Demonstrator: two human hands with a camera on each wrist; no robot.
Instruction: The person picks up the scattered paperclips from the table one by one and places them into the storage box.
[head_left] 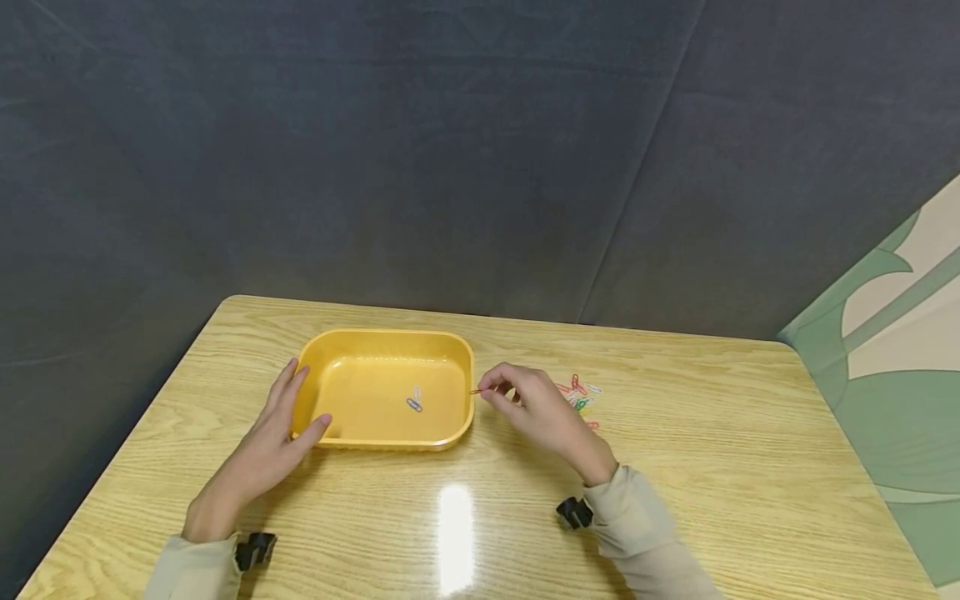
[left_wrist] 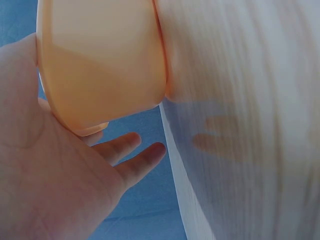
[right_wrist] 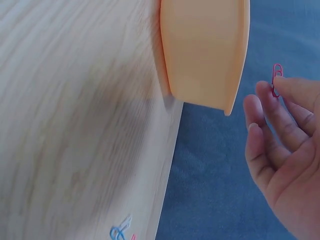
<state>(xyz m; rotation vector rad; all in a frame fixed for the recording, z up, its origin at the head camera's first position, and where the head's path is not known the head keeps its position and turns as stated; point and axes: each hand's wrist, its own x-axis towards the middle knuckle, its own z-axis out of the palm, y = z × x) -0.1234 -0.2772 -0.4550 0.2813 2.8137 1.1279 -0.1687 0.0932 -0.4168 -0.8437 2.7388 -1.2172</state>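
Observation:
A yellow plastic tray (head_left: 375,442) sits on the table. Spread around its near left corner, my left hand (head_left: 266,446) touches the rim with fairly straight fingers. The left wrist view shows two lower fingers (left_wrist: 142,159) extended beside the tray wall. Between thumb and index finger, my right hand (head_left: 540,412) pinches a red paper clip (right_wrist: 277,70) just by the tray's right rim, its other fingers loosely bent. Inside the tray lie a blue paper clip (head_left: 414,405) and a pale paper clip (head_left: 417,392).
Right of the tray, partly behind my right hand, lies a loose pile of paper clips (head_left: 579,403) in several colours. The wooden table (head_left: 712,450) ends at a dark cloth (head_left: 450,167) behind. A green and beige patterned surface (head_left: 900,383) is at the right.

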